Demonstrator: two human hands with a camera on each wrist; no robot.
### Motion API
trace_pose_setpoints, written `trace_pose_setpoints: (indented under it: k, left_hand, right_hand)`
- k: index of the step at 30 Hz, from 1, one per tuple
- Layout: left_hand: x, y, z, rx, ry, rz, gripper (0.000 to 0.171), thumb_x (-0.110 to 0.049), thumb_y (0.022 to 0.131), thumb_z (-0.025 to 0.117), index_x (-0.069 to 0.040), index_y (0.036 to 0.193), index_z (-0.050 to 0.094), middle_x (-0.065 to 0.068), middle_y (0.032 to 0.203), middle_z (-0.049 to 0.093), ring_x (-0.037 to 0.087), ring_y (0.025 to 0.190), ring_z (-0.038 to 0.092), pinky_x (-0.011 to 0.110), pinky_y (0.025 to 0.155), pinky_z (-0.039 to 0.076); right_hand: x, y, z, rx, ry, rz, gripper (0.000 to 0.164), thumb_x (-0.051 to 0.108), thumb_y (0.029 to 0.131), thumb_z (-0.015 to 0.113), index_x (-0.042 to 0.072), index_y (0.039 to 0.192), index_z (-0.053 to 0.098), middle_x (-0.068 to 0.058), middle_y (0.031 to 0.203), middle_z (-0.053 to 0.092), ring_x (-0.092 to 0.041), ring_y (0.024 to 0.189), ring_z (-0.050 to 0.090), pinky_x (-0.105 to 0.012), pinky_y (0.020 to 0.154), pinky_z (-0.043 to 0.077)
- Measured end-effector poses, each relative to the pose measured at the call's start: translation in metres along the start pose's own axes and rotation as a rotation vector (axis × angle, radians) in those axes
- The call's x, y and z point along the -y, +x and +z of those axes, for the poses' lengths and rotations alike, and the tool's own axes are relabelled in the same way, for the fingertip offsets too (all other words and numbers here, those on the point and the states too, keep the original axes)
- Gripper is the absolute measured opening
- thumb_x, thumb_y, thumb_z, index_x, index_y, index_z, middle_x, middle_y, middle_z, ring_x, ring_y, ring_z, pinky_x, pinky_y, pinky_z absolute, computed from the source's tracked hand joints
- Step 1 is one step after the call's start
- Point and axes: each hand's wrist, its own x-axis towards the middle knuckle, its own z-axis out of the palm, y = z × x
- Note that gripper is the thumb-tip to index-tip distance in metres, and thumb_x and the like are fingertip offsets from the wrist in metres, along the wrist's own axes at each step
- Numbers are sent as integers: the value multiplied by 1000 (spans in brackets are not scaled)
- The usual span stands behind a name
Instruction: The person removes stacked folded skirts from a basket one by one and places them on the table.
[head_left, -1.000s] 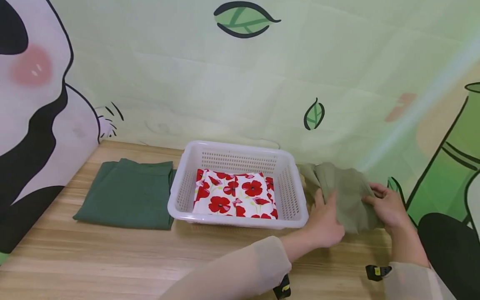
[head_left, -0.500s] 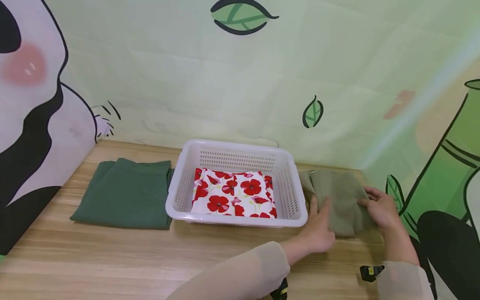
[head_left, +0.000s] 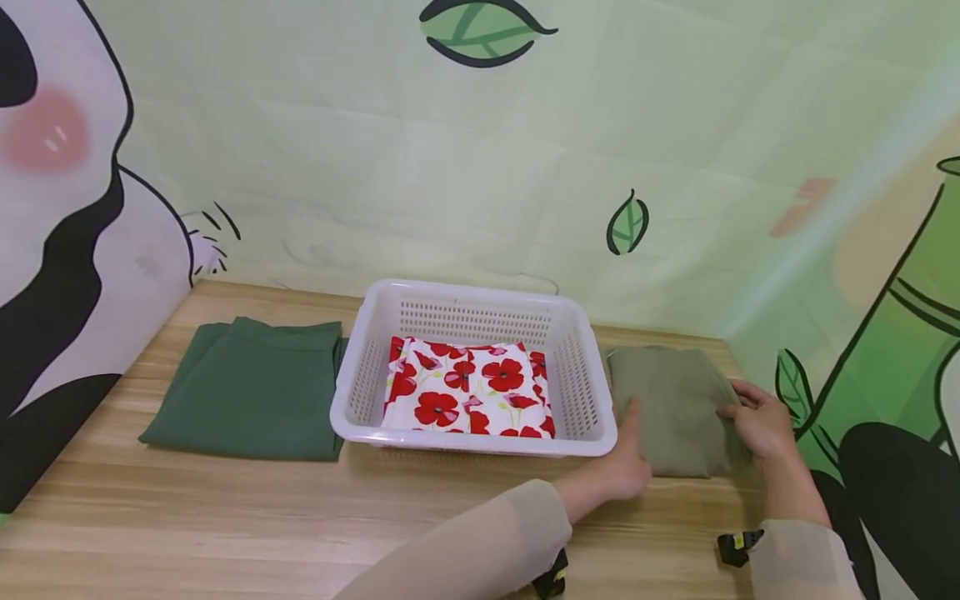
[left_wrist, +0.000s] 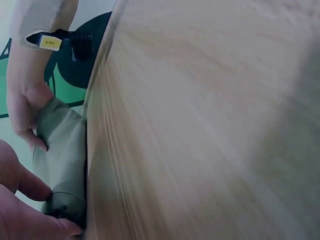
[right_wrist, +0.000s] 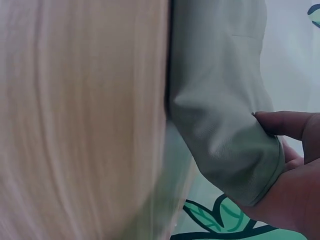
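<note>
A folded olive-green cloth lies flat on the table, to the right of the white basket. My left hand is at its left edge, between cloth and basket; in the left wrist view, the left hand has thumb and a finger on either side of the cloth's end. At the opposite edge, my right hand pinches the cloth, thumb on top and fingers underneath. The right wrist view shows that thumb pressing into the olive cloth, whose corner bends up slightly from the table.
The white plastic basket holds a folded white cloth with red flowers. Left of it lies a folded dark green cloth. Behind the wooden table hangs a printed backdrop.
The olive cloth has gone from raised and bunched to flat on the table. My left hand has shifted left and slightly down to its left edge; the right hand keeps hold of the right edge.
</note>
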Motion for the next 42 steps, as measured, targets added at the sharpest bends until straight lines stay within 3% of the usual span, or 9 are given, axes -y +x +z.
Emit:
trace_pose_setpoints:
  k: [4,8,11,14,19,30,36,42]
  left_hand:
    - [2,1,-2,33,-62,16,94,11,85,56,-4,166,9,15,173,18,22,159,19,30,129,17]
    - [1,1,0,16,-85,15,95,10,85,56,-4,166,8,16,173,18,21,159,20,30,129,17]
    - [-1,-3,1,-23,4,-1,93,2,87,59,-9,167,11,15,174,9,23,161,10,32,130,14]
    - [-4,-8,2,-51,120,5,91,-8,89,62,-13,167,16,14,175,-2,25,162,0,32,130,16]
    - [-12,-17,1,-57,208,40,87,-18,91,62,-16,167,19,9,176,-5,24,163,2,31,128,23]
    - [-22,-24,3,0,384,109,75,-31,99,56,-17,166,24,5,175,13,27,162,9,40,129,23]
    - [-32,-33,-1,50,415,171,71,-36,104,50,-20,167,20,2,174,15,25,162,12,42,129,24]
    - [-39,-35,-7,104,378,244,68,-37,108,44,-20,167,15,-4,174,16,16,161,15,35,128,23]
  right_hand:
    - [-4,0,-1,19,-33,-19,58,12,102,56,-1,156,41,-32,153,46,-38,128,52,-32,86,45]
    - [-6,-1,-2,62,-82,-38,59,14,103,54,-3,157,37,-36,154,41,-49,132,47,-45,93,48]
    - [-4,-2,-3,120,-119,-29,64,21,105,50,-4,160,29,-40,158,32,-56,139,39,-61,104,44]
    - [0,-2,-3,165,-164,-19,69,27,107,48,-7,161,20,-42,161,22,-59,144,31,-68,113,36]
    - [7,-3,-2,180,-231,-2,76,32,107,48,-8,161,13,-42,162,15,-60,147,25,-69,117,31]
    - [22,-9,-1,192,-263,2,84,39,107,47,-9,161,4,-45,161,11,-62,147,20,-70,116,30]
    - [38,-16,-4,219,-240,-30,90,46,107,46,-5,163,0,-44,163,5,-63,148,16,-73,116,27]
    - [56,-24,-4,253,-193,-72,93,51,106,47,0,165,-4,-41,165,2,-63,149,14,-75,114,26]
